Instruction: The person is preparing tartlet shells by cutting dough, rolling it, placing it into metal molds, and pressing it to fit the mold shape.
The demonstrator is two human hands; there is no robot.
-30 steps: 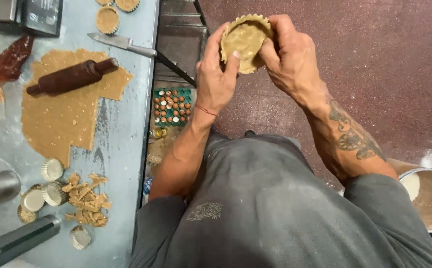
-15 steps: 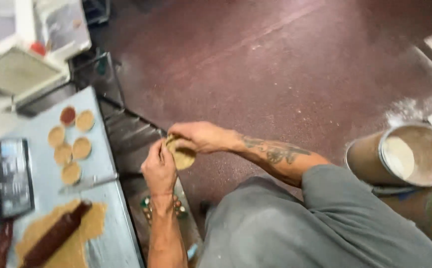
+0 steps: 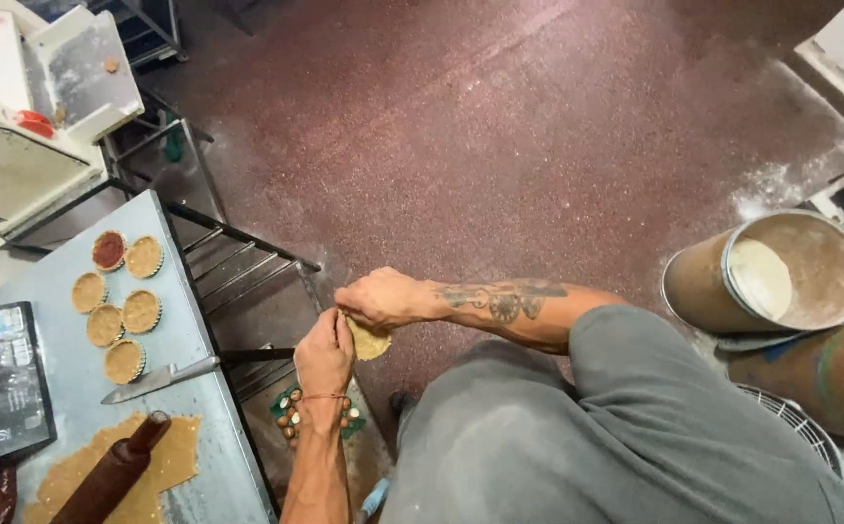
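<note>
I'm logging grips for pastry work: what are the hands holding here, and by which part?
Both hands, left hand and right hand, hold a small dough-lined tart shell by its rim, on opposite sides.

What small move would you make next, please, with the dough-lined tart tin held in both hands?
Probably set the round dough-lined tart tin beside the five lined tart shells on the grey steel table: left hand and right hand hold it off the table over the floor.

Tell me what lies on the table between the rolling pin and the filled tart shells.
A knife, blade toward the scale, lies between them in the head view.
</note>
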